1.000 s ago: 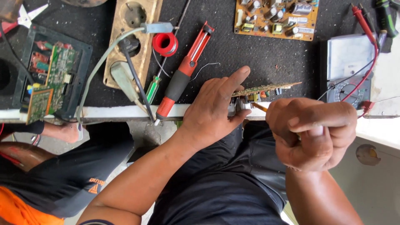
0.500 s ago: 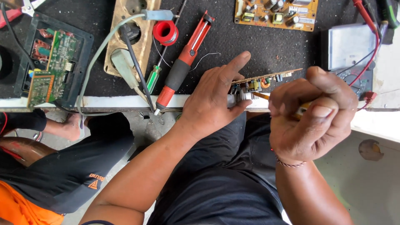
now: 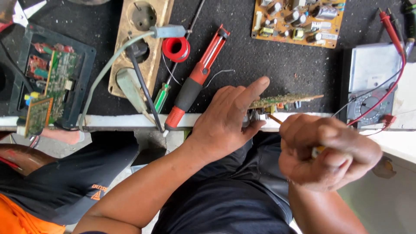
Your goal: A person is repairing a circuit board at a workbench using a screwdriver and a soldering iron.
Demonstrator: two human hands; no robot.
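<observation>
At centre frame, my left hand point(image 3: 229, 119) pinches a thin green circuit board point(image 3: 284, 100) on edge at the black mat's white front rim point(image 3: 117, 120), forefinger extended. Lower right, my right hand point(image 3: 329, 151) is fisted around a yellow-handled tool point(image 3: 317, 151), its tip touching the board's underside.

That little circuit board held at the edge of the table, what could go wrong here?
The small circuit board is steadied on edge only by the left hand, partly past the table edge, so it might slip or drop. The right hand works a thin tool close to the left fingers, which could get poked. The red and black suction tool pokes over the edge and might get knocked off.
</observation>
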